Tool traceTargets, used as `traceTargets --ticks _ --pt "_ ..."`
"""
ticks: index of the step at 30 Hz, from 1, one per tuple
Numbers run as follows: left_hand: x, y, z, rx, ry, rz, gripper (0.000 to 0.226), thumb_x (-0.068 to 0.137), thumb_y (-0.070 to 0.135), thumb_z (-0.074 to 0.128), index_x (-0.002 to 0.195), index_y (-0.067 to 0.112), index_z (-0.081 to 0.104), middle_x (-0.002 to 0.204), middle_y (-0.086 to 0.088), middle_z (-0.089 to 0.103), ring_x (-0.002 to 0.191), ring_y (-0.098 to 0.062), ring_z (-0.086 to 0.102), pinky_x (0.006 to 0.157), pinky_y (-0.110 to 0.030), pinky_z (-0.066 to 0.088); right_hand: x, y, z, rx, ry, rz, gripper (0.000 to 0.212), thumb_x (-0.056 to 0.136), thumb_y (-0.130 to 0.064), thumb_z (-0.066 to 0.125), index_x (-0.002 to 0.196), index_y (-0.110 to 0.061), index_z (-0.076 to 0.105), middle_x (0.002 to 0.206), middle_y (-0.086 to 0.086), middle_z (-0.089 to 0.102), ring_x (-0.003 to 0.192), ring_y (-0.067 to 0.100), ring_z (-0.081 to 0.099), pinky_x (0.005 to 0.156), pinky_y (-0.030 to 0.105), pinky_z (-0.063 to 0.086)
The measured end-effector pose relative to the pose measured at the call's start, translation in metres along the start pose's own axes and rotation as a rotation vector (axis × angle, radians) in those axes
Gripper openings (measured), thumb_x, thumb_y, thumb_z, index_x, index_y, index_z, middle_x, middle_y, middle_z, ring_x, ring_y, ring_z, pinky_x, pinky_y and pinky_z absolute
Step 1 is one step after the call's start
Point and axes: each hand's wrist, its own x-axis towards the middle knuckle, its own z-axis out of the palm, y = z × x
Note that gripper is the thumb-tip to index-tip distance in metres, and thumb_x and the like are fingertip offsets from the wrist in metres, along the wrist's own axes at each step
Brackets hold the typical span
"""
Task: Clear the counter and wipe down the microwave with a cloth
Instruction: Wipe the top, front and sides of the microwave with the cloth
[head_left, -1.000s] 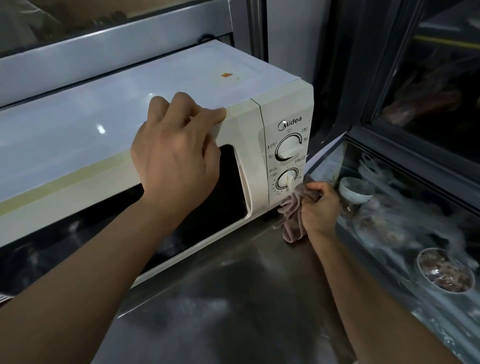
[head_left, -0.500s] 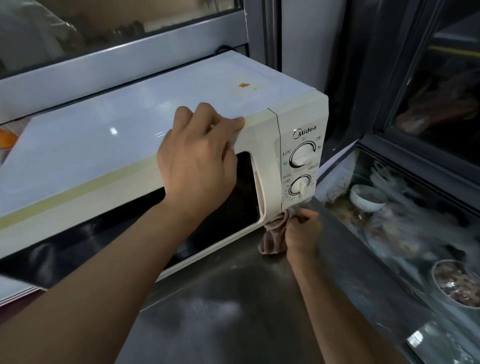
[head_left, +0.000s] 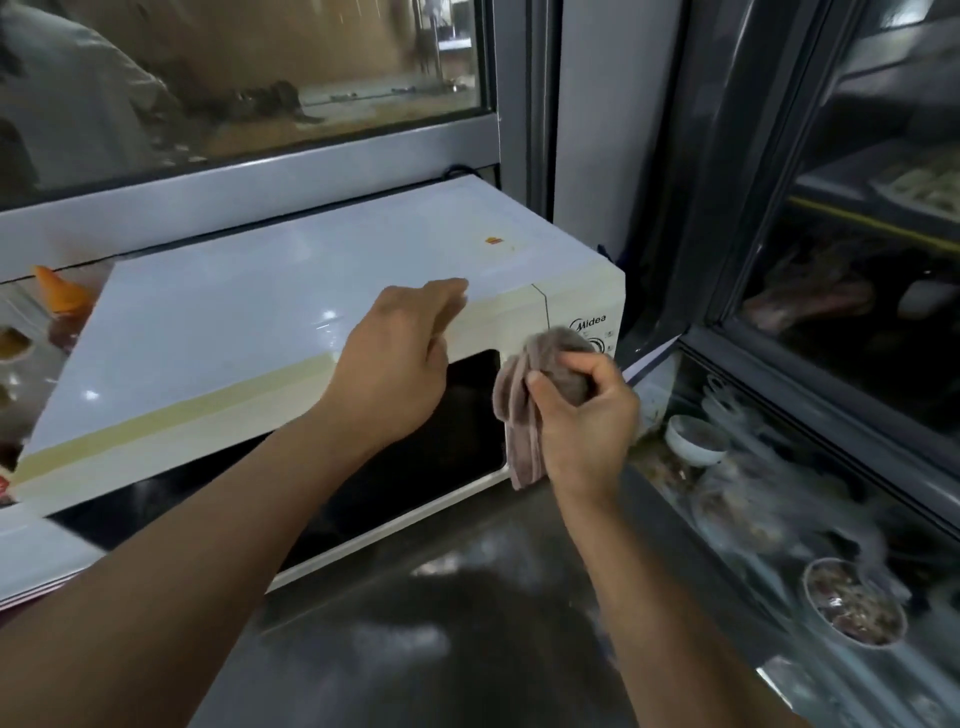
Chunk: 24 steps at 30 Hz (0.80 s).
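A white microwave (head_left: 270, 332) with a dark door window stands on the steel counter (head_left: 457, 613). My left hand (head_left: 395, 364) rests on its top front edge, fingers curled over the rim above the door. My right hand (head_left: 582, 415) is shut on a crumpled grey-brown cloth (head_left: 524, 410) and presses it against the control panel, covering the dials below the brand name. A tail of the cloth hangs down over the door's right edge.
To the right, a glass-topped display case (head_left: 779, 519) holds a small white bowl (head_left: 693, 439) and a dish of food (head_left: 852, 603). A window frame (head_left: 260, 176) runs behind the microwave. Orange and other items (head_left: 62, 296) sit at the far left.
My right hand has lifted the cloth from the bottom of the control panel up onto the dials. My left hand has stayed on the microwave's top edge. The view has shifted.
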Motion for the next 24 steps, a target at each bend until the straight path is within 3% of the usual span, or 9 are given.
traceTargets --ticks 4,7,9,11,14,20,24 --pt "-0.007 -0.007 -0.007 0.093 -0.007 0.076 0.050 0.078 -0.013 0.046 0.124 0.004 0.059 0.131 -0.009 0.055 0.124 -0.031 0.042 0.101 -0.032 0.034 0.011 -0.031 0.031 -0.068 -0.052 -0.211 0.016 0.073 -0.012 0.076 0.086 -0.015 0.068 0.106 -0.005 0.051 0.098 0.003 0.051 0.090 0.008 0.038" --pt "-0.013 -0.010 -0.007 0.093 -0.015 0.058 0.052 0.075 -0.014 0.046 0.122 0.004 0.060 0.129 -0.010 0.055 0.120 -0.031 0.040 0.098 -0.034 0.035 0.008 -0.027 0.048 -0.225 -0.005 -0.302 0.021 0.079 -0.022 0.072 0.096 -0.014 0.064 0.118 -0.004 0.048 0.108 0.011 0.041 0.089 0.007 0.028" --pt "-0.016 -0.011 -0.005 0.095 -0.009 0.064 0.054 0.074 -0.014 0.048 0.124 0.004 0.059 0.128 -0.011 0.055 0.117 -0.032 0.042 0.096 -0.038 0.037 0.004 -0.016 0.050 -0.254 0.023 -0.379 0.023 0.083 -0.022 0.066 0.099 -0.008 0.059 0.120 0.005 0.049 0.112 0.017 0.042 0.094 0.011 0.029" --pt "-0.017 -0.011 -0.003 0.101 -0.004 0.052 0.056 0.072 -0.014 0.050 0.124 0.005 0.060 0.128 -0.011 0.056 0.116 -0.033 0.043 0.094 -0.040 0.038 -0.001 -0.001 0.046 -0.244 0.029 -0.401 0.023 0.084 -0.018 0.062 0.099 -0.002 0.055 0.120 0.012 0.047 0.114 0.022 0.044 0.100 0.025 0.037" --pt "-0.015 -0.009 -0.001 0.090 0.013 0.028 0.055 0.071 -0.014 0.050 0.122 0.005 0.061 0.124 -0.011 0.058 0.110 -0.035 0.045 0.089 -0.041 0.039 -0.008 0.022 0.038 -0.241 0.055 -0.385 0.021 0.085 -0.012 0.063 0.099 0.001 0.053 0.116 0.017 0.045 0.112 0.026 0.046 0.096 0.040 0.044" --pt "-0.017 -0.007 0.000 0.128 0.031 0.018 0.055 0.069 -0.012 0.050 0.120 0.006 0.063 0.119 -0.010 0.060 0.100 -0.033 0.046 0.079 -0.035 0.038 -0.022 0.046 0.027 -0.334 0.008 -0.398 0.023 0.081 -0.007 0.060 0.099 0.004 0.050 0.110 0.020 0.046 0.107 0.035 0.049 0.090 0.048 0.047" --pt "-0.018 -0.006 -0.001 0.128 0.034 0.025 0.055 0.068 -0.013 0.051 0.119 0.004 0.063 0.118 -0.012 0.061 0.098 -0.035 0.047 0.078 -0.037 0.041 -0.024 0.042 0.016 -0.326 -0.070 -0.272 0.029 0.079 -0.005 0.068 0.099 -0.003 0.045 0.107 0.011 0.048 0.105 0.030 0.049 0.089 0.051 0.045"
